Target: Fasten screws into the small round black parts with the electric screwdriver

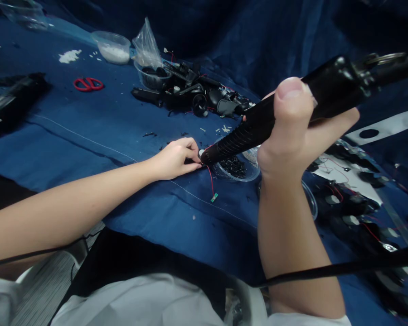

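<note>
My right hand is wrapped round a black electric screwdriver, which slants down to the left. Its tip meets a small dark part at the fingertips of my left hand. Those fingers are pinched on that part, mostly hidden behind them and the tool. A thin red wire runs from there to a small green circuit board lying on the blue cloth. Just beyond the tool's tip stands a clear round tub holding many small black pieces, probably screws.
Black plastic parts with red wires are heaped at the back. Red-handled scissors lie at left, near a tub of white pieces. More wired black parts cover the right side. A black cord crosses low in front.
</note>
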The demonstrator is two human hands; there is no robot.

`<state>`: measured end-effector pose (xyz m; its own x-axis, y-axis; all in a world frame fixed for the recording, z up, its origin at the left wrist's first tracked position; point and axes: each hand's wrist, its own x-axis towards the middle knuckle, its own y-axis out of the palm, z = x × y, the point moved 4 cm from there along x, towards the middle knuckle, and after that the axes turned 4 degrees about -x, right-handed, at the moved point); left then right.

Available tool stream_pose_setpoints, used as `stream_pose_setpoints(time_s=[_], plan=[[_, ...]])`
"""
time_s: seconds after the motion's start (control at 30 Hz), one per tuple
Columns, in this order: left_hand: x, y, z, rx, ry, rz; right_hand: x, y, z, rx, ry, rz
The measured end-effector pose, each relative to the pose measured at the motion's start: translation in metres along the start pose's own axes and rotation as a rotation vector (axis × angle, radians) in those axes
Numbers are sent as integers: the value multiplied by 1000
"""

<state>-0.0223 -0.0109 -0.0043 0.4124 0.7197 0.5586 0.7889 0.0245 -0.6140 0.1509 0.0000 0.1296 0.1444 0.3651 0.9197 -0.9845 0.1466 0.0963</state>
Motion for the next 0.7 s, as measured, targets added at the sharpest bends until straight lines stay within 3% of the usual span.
stream_pose_setpoints(time_s=[0.37,0.7], plan=[[-2,1,-8,211,94,64,1,0,12,-93,-60,60],[-2,1,-11,224,59,75,1,-2,17,-139,35,69]])
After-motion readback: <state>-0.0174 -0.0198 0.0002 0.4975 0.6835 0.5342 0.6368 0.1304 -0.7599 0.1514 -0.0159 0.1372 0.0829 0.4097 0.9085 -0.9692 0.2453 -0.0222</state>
